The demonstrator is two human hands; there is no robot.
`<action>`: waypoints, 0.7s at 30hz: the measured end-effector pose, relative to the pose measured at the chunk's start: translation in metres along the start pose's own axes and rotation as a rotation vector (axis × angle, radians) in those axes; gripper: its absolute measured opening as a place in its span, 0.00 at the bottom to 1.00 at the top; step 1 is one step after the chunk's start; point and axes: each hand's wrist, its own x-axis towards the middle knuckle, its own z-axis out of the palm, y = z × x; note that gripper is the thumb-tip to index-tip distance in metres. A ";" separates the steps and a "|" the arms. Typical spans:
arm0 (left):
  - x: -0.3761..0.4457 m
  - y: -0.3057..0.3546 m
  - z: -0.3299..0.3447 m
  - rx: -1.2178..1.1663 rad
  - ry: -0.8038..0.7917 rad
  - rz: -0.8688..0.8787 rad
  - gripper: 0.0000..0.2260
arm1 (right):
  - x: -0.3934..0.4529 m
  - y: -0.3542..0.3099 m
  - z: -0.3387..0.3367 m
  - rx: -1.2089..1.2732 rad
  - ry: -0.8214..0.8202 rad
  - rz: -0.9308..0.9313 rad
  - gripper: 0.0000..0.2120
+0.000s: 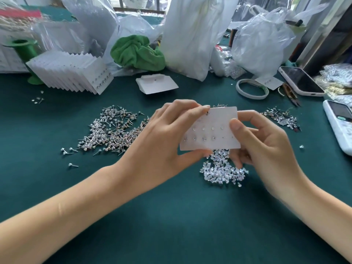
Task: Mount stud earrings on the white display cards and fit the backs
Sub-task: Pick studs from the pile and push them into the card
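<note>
At the far left a fanned stack of filled cards [70,73] stands on the green table [171,216]. Nearer lies a wide heap of loose stud earrings [112,128]. The left hand [165,141] pinches the white display card [209,128] at its left edge, forefinger curled over the top corner, thumb beneath. The card, held above the table, carries two rows of studs. Beneath it lies a pile of clear backs [222,172]. The right hand [261,141] grips the card's right edge, thumb on its face; whether its hidden fingers hold a back is unclear.
</note>
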 end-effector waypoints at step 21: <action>-0.001 -0.023 0.006 -0.041 -0.041 -0.343 0.33 | 0.067 0.042 -0.030 -0.861 0.157 -0.117 0.03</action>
